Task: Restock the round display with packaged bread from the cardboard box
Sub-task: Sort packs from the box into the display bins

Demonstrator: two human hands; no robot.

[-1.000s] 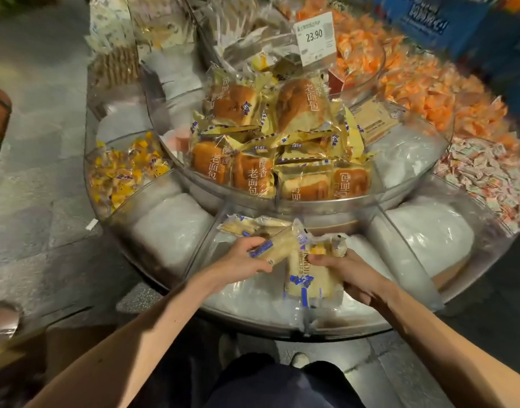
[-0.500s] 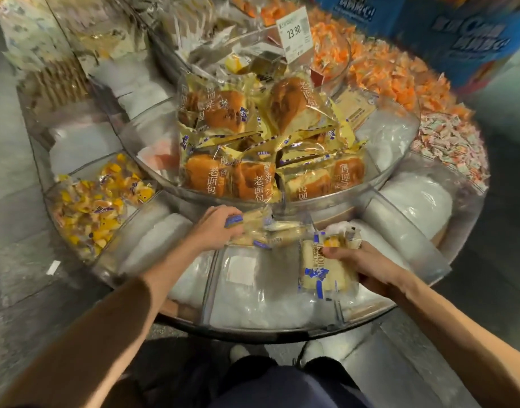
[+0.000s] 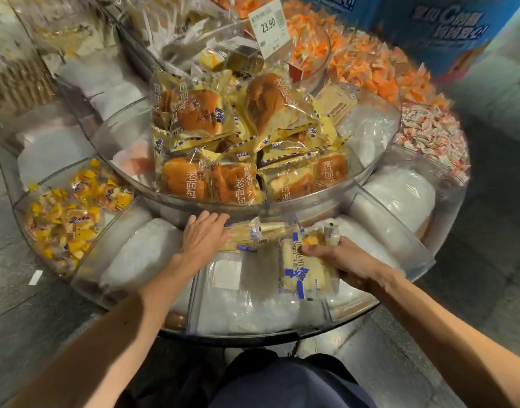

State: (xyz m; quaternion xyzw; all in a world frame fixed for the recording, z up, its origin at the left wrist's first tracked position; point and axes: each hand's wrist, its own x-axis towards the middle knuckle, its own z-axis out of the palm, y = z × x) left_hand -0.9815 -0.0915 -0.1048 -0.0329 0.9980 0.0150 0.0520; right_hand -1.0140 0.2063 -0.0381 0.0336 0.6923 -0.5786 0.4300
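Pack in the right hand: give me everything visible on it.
The bread pack is a clear, glossy plastic wrapper with blue print and a blue stripe, holding pale, soft-looking bread. A yellow patch shows near its far end. It lies lengthwise, near to far, over the white-lined front compartment of the round display's lower tier. The right hand grips its right edge, fingers curled over the far end. Whether it touches the flat pack beyond it is unclear.

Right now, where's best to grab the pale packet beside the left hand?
Probably its near long edge, pinched from the front and above: the pale packet lies flat, far side by the upper tier's wall, left hand at its left end.
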